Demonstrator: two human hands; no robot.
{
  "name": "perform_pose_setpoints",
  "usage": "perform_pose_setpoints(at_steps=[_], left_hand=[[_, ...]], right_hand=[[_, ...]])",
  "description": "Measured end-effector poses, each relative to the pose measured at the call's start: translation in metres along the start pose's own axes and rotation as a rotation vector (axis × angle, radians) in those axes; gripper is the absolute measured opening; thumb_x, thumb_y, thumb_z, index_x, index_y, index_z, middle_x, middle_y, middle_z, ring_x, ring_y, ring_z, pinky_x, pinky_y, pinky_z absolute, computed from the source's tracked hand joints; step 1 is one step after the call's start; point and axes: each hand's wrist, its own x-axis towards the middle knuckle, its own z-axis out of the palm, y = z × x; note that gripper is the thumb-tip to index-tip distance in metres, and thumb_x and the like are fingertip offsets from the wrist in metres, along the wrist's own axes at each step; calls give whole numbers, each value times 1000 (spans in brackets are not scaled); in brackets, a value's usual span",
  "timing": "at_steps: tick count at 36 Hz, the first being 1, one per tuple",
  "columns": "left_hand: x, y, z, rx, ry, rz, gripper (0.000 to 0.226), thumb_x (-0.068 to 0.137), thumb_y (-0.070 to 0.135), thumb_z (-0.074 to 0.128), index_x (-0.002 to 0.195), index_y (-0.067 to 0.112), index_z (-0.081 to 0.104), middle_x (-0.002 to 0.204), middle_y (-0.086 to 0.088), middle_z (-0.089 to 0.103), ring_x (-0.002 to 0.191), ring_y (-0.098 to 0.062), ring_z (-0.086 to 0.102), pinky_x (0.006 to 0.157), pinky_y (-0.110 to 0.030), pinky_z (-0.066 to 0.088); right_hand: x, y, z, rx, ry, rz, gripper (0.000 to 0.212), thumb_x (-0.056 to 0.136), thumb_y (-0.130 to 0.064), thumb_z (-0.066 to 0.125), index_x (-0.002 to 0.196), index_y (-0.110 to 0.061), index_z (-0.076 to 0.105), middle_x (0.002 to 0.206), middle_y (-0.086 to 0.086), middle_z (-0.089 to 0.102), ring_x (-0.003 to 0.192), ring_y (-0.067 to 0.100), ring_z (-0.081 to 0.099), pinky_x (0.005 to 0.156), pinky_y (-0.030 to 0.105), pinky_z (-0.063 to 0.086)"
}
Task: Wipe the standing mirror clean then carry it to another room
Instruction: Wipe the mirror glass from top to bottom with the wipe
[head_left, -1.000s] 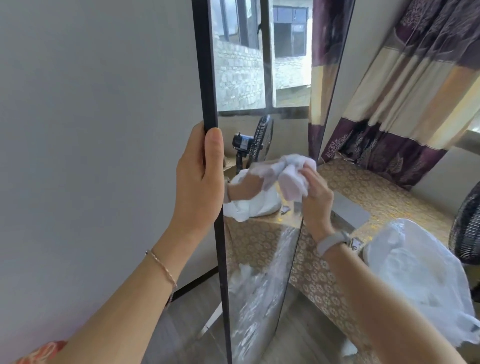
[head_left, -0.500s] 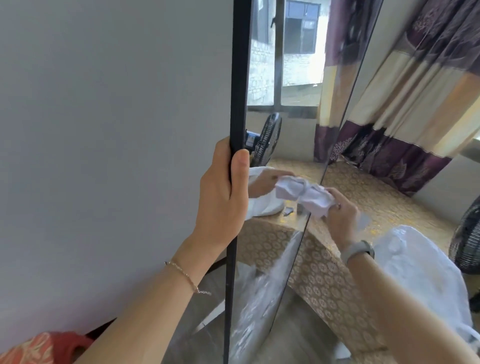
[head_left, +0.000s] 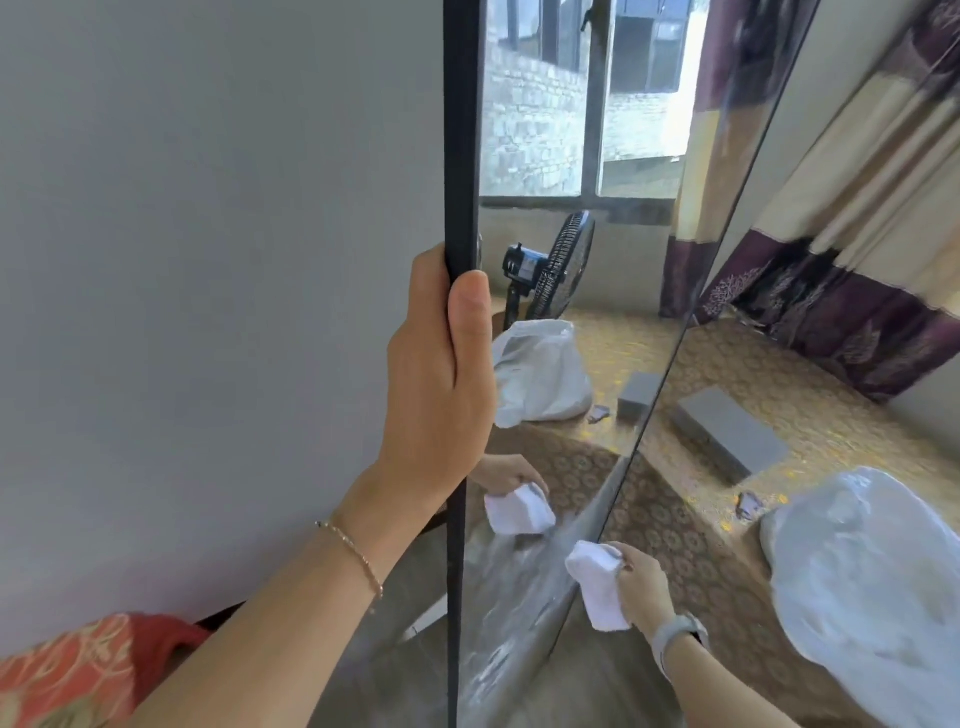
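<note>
Low on the mirror (head_left: 540, 587), the right hand (head_left: 647, 587) grips the cloth (head_left: 597, 584), wiping; the left hand (head_left: 441, 384) clasps the frame (head_left: 460, 156). Next, probably finish the smeared lower glass.

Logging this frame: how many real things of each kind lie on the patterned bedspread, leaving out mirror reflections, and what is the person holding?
On the bedspread:
White plastic bag: 1
Flat grey box: 1
Small dark scrap: 1
Held:
Black-framed standing mirror, gripped by the left hand: 1
White folded cloth, gripped by the right hand: 1
Total: 5
</note>
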Motion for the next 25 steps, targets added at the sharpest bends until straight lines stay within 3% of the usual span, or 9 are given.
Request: perform_pose_setpoints(at_steps=[4,6,8,11,14,16,19,22,25], left_hand=[[-3,-3,2,60,-1,4,15,93,32,26,89,34,41,64,19,46,55,0,43,52,-9,35],[-10,-7,1,169,16,23,24,93,30,30,107,23,49,83,17,46,69,5,46,64,-6,37],[-20,-11,0,276,47,38,37,93,26,38,127,11,42,105,5,43,91,5,46,79,-9,40],[-42,-15,-3,438,77,120,44,90,19,48,131,16,33,117,-11,44,108,-18,41,93,-25,38],[-65,-17,-3,550,32,256,38,83,8,56,118,17,43,112,-9,50,106,-20,44,90,-33,36],[-83,-21,-1,582,-73,346,33,78,5,57,106,18,48,108,-3,49,99,-20,48,83,-34,36],[-112,-28,9,524,-379,461,31,75,6,57,104,16,50,111,-1,45,99,-20,48,80,-31,41],[-137,-38,25,406,-716,271,29,82,20,51,111,17,50,119,-1,47,106,-18,49,86,-32,49],[-151,-42,37,169,-876,-273,39,88,30,50,127,26,43,137,3,32,125,-13,37,106,-30,36]], right_hand=[[-4,-17,-25,-20,74,-87,32,88,1,42,111,-8,62,104,16,64,98,32,58,83,34,43],[-5,-30,-41,61,110,-98,23,89,-1,42,94,-8,62,83,12,62,78,26,56,71,33,42],[-12,-44,-54,132,125,-130,16,91,-7,46,80,-3,56,66,11,55,61,22,50,59,32,38],[-22,-55,-64,369,34,-104,12,93,-14,49,93,-6,58,79,10,60,74,23,58,62,32,50],[-35,-59,-67,504,-64,-22,18,92,-16,51,102,-3,59,94,15,63,84,29,62,62,33,56],[-45,-63,-65,556,-130,26,18,92,-14,51,103,-2,59,95,17,64,83,29,63,62,34,58],[-64,-66,-65,589,-254,78,24,93,-7,46,110,7,56,95,19,62,80,29,63,72,42,56],[-86,-69,-69,626,-413,85,24,91,3,40,106,11,57,84,18,65,70,25,67,62,36,57],[-106,-73,-76,670,-540,61,23,90,3,41,101,7,62,84,17,66,67,23,67,59,32,57]])
